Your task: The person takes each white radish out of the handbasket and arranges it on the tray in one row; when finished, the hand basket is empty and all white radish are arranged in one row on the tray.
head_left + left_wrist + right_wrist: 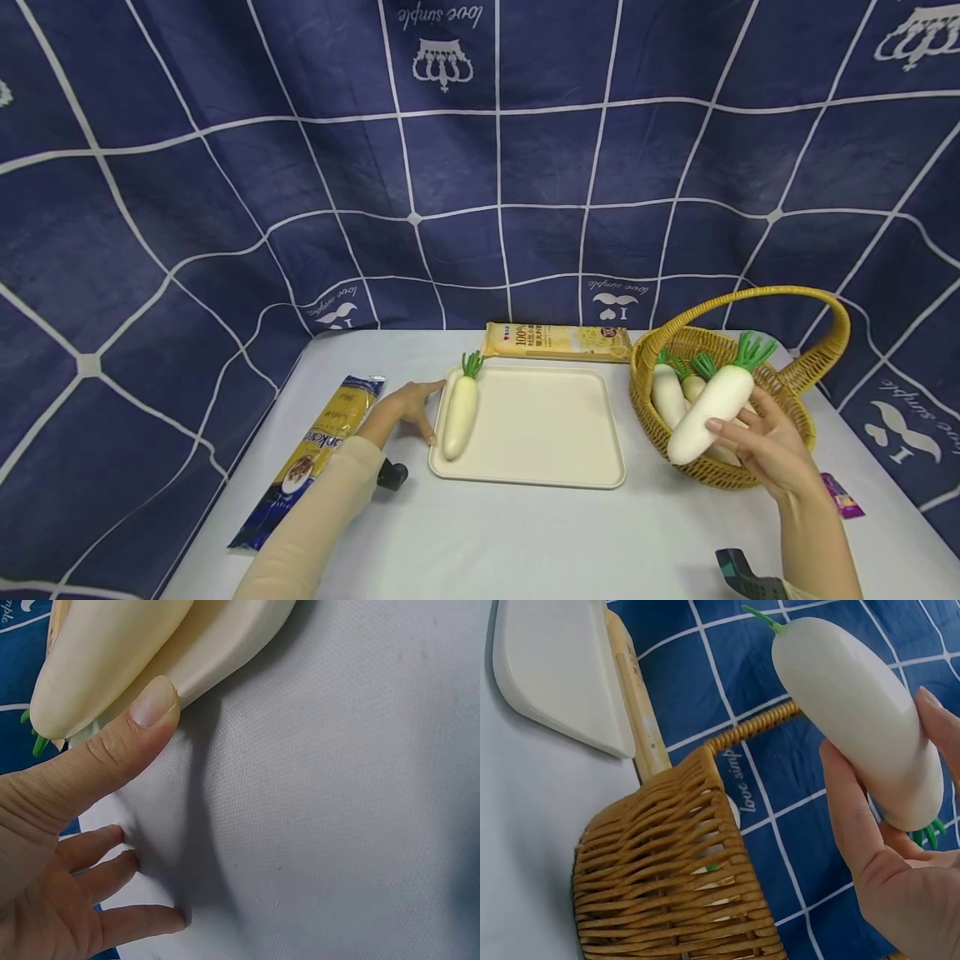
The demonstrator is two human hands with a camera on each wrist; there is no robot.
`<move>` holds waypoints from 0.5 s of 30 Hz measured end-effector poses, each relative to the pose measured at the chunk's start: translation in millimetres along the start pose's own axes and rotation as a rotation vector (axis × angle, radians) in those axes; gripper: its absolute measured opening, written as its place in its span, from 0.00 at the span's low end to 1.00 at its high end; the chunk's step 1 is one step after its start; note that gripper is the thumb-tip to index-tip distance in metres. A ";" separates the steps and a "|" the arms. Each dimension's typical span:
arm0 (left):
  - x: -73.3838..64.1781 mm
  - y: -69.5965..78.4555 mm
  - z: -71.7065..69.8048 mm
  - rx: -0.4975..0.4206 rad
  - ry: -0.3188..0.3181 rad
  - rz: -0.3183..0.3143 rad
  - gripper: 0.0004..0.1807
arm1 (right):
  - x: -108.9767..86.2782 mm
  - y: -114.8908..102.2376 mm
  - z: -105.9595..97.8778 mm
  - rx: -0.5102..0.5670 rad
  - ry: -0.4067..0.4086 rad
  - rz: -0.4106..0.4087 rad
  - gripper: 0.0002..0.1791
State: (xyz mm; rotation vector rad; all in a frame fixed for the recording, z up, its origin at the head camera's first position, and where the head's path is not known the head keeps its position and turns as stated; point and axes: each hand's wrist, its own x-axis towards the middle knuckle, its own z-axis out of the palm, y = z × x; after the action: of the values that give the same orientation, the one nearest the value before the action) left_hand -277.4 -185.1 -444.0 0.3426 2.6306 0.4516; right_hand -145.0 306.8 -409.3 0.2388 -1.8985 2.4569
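Observation:
My right hand grips a white radish with green leaves, tilted above the wicker basket. In the right wrist view this radish lies between thumb and fingers. Several more radishes sit inside the basket, partly hidden behind the held one. One creamier radish rests along the left side of the cream tray, leaves pointing to the back. Beside that tray edge is my left hand, fingers spread and relaxed, holding nothing. The left wrist view has its thumb right at the tray's rim.
A yellow and blue pasta packet lies at the left, under the left forearm's side. Behind the tray lies a long yellow packet. A small purple packet is right of the basket, whose tall handle arches up.

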 end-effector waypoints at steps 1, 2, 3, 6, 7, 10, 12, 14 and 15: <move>0.1 0.1 -0.1 0.000 -0.001 -0.001 0.64 | -0.8 -0.2 1.4 -0.010 0.000 -0.002 0.37; 0.2 0.2 -0.2 0.000 -0.001 -0.002 0.64 | -1.8 -0.4 2.9 -0.017 -0.001 -0.002 0.37; 0.2 0.3 -0.2 0.001 -0.002 -0.003 0.64 | -2.8 -0.7 4.6 -0.024 -0.002 0.000 0.37; 0.1 0.5 -0.4 -0.003 -0.004 -0.008 0.64 | -5.6 -1.1 10.0 -0.046 -0.016 0.001 0.37; 0.0 0.4 -0.4 -0.002 -0.005 -0.008 0.64 | -6.2 -1.4 11.9 -0.051 -0.026 -0.006 0.38; 0.0 0.1 -0.4 -0.007 -0.005 -0.007 0.65 | -6.7 -2.7 18.7 -0.083 -0.075 -0.047 0.40; 0.1 -0.2 -0.2 -0.007 -0.004 -0.004 0.65 | -5.7 -3.7 23.9 -0.101 -0.119 -0.086 0.41; 0.4 -0.3 -0.2 -0.008 -0.003 -0.002 0.64 | -3.7 -4.7 29.2 -0.123 -0.164 -0.124 0.42; 0.6 -0.3 -0.1 -0.006 -0.004 -0.002 0.64 | -2.5 -4.9 32.0 -0.126 -0.185 -0.138 0.42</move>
State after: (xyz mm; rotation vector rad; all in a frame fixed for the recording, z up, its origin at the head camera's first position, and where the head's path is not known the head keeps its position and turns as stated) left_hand -278.1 -185.3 -444.2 0.3386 2.6251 0.4581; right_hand -138.6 277.4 -397.1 0.5903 -2.0204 2.2875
